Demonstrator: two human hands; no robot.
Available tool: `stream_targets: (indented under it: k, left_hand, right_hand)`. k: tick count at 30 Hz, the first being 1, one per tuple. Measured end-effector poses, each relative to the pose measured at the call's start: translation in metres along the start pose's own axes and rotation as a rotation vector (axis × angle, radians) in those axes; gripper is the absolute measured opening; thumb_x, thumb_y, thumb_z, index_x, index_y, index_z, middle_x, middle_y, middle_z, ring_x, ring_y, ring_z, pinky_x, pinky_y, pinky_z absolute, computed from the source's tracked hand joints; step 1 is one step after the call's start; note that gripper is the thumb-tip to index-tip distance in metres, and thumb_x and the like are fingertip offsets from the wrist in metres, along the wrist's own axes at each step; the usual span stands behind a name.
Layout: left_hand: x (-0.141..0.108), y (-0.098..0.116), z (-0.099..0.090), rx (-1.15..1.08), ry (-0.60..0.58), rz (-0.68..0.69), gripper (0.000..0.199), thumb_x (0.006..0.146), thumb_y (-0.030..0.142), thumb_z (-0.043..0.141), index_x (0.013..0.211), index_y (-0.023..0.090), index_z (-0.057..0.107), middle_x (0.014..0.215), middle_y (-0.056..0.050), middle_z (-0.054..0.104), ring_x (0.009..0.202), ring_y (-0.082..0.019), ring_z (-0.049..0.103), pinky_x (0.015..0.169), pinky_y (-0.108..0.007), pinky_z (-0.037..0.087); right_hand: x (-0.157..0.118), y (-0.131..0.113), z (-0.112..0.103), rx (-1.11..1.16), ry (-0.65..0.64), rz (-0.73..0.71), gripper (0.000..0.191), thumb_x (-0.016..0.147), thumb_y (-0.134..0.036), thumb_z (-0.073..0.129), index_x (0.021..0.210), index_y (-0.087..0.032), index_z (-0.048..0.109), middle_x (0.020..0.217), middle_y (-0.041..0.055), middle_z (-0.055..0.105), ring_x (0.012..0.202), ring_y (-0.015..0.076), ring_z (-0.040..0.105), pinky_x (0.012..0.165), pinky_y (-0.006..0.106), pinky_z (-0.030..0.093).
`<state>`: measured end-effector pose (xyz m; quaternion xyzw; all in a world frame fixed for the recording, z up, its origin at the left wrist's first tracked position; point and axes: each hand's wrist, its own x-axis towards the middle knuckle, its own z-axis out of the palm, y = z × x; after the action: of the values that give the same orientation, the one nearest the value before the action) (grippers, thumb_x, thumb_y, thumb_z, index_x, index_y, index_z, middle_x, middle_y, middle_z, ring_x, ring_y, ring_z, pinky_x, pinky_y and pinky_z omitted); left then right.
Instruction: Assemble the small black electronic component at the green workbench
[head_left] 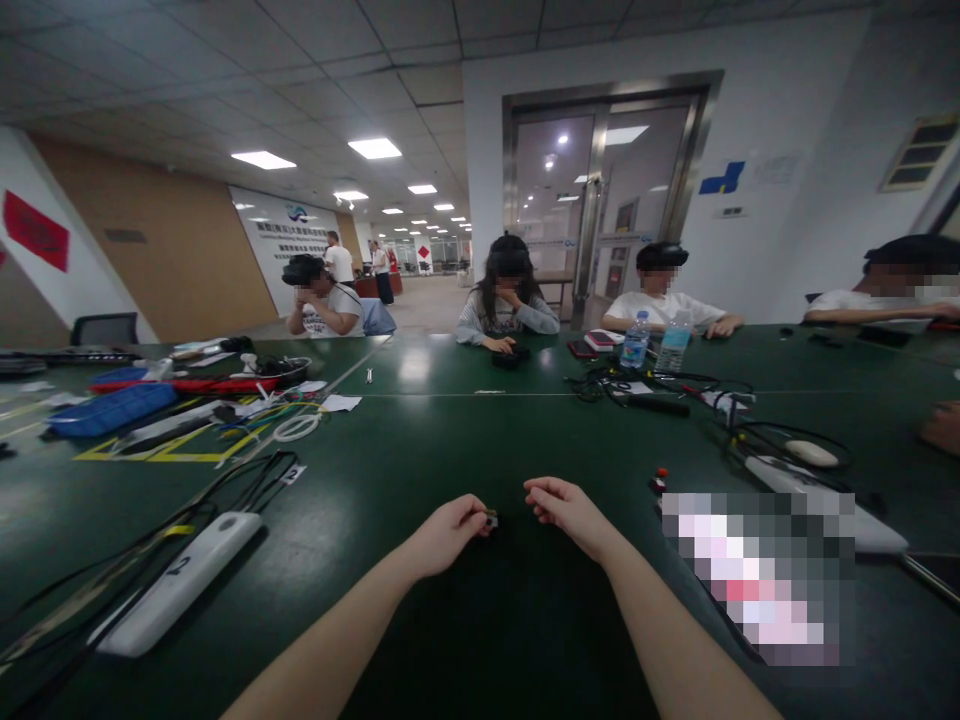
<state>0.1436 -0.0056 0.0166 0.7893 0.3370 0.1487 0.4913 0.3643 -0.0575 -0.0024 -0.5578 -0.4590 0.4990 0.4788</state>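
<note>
Over the middle of the dark green table [420, 440], my left hand [448, 532] pinches a small block-like piece [491, 519] between thumb and fingers. The piece looks partly silvery, with a dark spot and a yellowish edge; its kind is too small to tell. To its right, apart from it, is my right hand [568, 510], its fingers curled and drawn together. Whether anything tiny sits in those fingertips cannot be made out. Both forearms reach in from the bottom edge.
A white power strip [180, 585] with black cables lies at left, another [862, 530] at right. A pixelated slab [757, 590] is near my right arm. Blue trays [112, 410] and wires are far left. Water bottles [635, 345] and several seated people are across the table.
</note>
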Motion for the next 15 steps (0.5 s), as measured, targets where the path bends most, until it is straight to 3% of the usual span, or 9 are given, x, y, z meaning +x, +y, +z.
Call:
stream_targets:
  k: [4, 9, 12, 15]
  left_hand:
    - [-0.022, -0.027, -0.051, 0.155, 0.196, -0.059, 0.026, 0.079, 0.037, 0.037, 0.088, 0.018, 0.052, 0.087, -0.003, 0.061, 0.081, -0.013, 0.055, 0.075, -0.026, 0.041]
    - [-0.059, -0.082, -0.121, 0.361, 0.647, -0.274, 0.026, 0.077, 0.036, 0.035, 0.088, 0.018, 0.051, 0.082, -0.003, 0.062, 0.079, -0.017, 0.056, 0.074, -0.03, 0.041]
    - [-0.075, -0.106, -0.136, 0.398, 0.78, -0.267, 0.027, 0.077, 0.037, 0.035, 0.091, 0.019, 0.05, 0.084, -0.003, 0.062, 0.08, -0.017, 0.057, 0.076, -0.03, 0.041]
    - [-0.078, -0.113, -0.134, 0.458, 0.827, -0.25, 0.027, 0.077, 0.036, 0.036, 0.09, 0.018, 0.052, 0.086, -0.005, 0.061, 0.082, -0.018, 0.056, 0.076, -0.03, 0.041]
  right_hand:
    - [-0.003, -0.004, -0.001, -0.006, -0.012, 0.028, 0.032, 0.074, -0.036, 0.054, 0.1, -0.019, 0.057, 0.09, 0.0051, 0.059, 0.077, 0.0146, 0.054, 0.07, 0.03, 0.044]
    - [-0.004, -0.006, -0.002, -0.011, -0.035, 0.039, 0.03, 0.074, -0.033, 0.053, 0.101, -0.02, 0.057, 0.091, 0.0049, 0.058, 0.079, 0.0153, 0.054, 0.073, 0.031, 0.043]
    - [-0.002, -0.004, -0.003, -0.03, -0.023, 0.055, 0.033, 0.074, -0.036, 0.053, 0.102, -0.02, 0.057, 0.092, 0.0054, 0.058, 0.079, 0.0158, 0.054, 0.073, 0.032, 0.043]
    - [-0.001, -0.004, -0.004, -0.038, -0.026, 0.069, 0.036, 0.073, -0.038, 0.054, 0.103, -0.02, 0.057, 0.093, 0.006, 0.058, 0.079, 0.0161, 0.054, 0.073, 0.031, 0.044]
